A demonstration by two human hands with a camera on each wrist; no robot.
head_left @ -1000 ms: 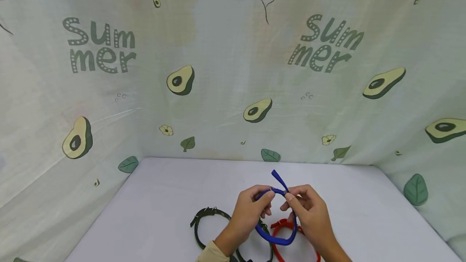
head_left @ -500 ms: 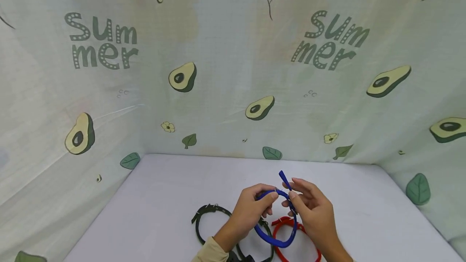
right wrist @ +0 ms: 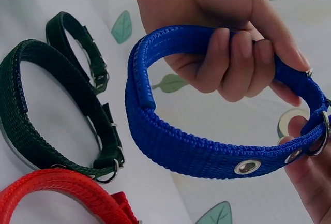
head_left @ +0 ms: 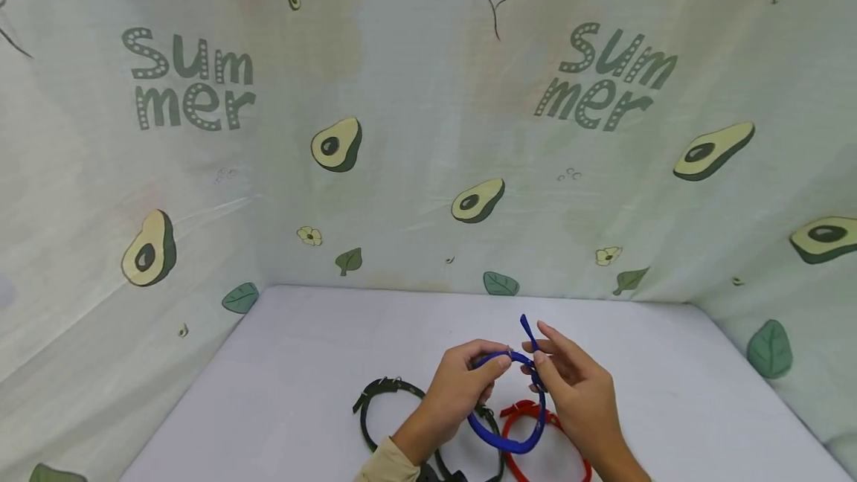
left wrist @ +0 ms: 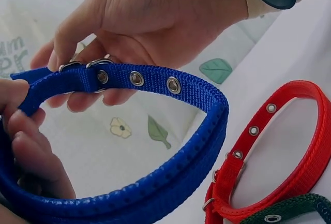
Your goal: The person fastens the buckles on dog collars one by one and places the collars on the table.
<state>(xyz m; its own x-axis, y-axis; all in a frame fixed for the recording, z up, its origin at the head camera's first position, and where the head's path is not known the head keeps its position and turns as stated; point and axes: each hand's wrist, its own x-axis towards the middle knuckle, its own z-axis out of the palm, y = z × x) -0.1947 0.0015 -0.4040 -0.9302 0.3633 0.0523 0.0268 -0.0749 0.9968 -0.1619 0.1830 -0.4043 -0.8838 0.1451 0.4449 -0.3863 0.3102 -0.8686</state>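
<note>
Both hands hold up a blue pet collar (head_left: pixel 505 443), bent into a loop above the table. My left hand (head_left: pixel 455 389) pinches its top between thumb and fingers; in the right wrist view the left fingers (right wrist: pixel 242 61) curl round the band. At the metal buckle (left wrist: pixel 85 68), my right hand (head_left: pixel 585 396) pinches the strap with its thumb, the index finger raised and fairly straight. A free strap end (head_left: pixel 526 326) sticks up beside the right fingertips. Metal eyelets (left wrist: pixel 136 78) line the band between the buckle and the loop's far bend.
Below the hands a red collar (head_left: pixel 581 460) lies on the white table (head_left: pixel 281 393), beside a dark green collar (head_left: pixel 364 426) and another green collar (head_left: pixel 500 463). A printed cloth (head_left: pixel 402 80) hangs behind the table.
The strap end has shifted right and become more upright. My right hand has moved slightly right, its index finger lifting and straightening. The left hand keeps its grip on the collar.
</note>
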